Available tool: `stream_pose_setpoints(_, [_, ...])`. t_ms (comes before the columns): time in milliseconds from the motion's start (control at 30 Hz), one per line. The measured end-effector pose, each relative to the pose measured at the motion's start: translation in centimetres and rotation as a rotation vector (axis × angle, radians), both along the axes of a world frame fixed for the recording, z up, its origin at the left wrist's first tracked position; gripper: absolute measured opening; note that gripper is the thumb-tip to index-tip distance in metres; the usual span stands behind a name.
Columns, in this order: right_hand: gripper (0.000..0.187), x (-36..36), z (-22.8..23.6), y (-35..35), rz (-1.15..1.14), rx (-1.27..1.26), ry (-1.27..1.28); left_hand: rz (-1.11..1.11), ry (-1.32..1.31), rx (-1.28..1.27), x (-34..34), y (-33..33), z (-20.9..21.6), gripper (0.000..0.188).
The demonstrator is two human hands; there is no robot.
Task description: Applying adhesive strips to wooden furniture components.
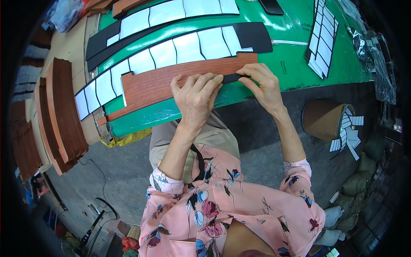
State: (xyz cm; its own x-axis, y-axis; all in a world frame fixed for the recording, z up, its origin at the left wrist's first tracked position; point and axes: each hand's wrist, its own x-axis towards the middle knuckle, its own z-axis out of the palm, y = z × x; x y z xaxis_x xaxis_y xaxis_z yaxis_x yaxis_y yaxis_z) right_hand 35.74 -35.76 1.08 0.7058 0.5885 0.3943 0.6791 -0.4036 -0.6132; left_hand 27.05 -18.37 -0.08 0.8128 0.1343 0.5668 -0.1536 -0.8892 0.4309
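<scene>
A reddish-brown wood-grain panel with notched ends lies on the green table sheet in front of me. My left hand rests over its near side, fingers bent down, fingertips closed on one end of a short black strip. The strip's other end is pinched between the thumb and fingers of my right hand. It stretches between both hands along the panel's near edge. Directly behind the panel is a long black sheet covered with white backing pieces; my fingers hide part of the panel.
Another black-and-white sheet lies farther back, near a dark phone. White-backed strips lie at the right. Stacked brown panels stand at the left. A brown bin with white scraps sits on the floor at right.
</scene>
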Motion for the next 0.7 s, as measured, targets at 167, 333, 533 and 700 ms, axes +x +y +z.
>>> stream_pose_setpoints(167, [0.019,-0.1,-0.2,-0.1,-0.011,0.006,-0.032,-0.022,0.002,-0.001,-0.1,0.0,0.2,0.016])
stream_pose_setpoints(333, [0.022,-0.7,-0.3,0.0,-0.068,0.031,-0.092,-0.037,-0.039,0.062,0.1,-0.4,-0.5,0.02])
stream_pose_setpoints(533, [0.029,-2.2,-0.9,0.3,-0.039,-0.028,-0.33,-0.092,-0.058,0.193,-0.1,-0.4,-0.6,0.028])
stream_pose_setpoints(700, [0.028,-2.5,-1.0,0.7,-0.064,-0.016,-0.35,-0.149,-0.075,0.208,0.1,0.0,-0.2,0.03])
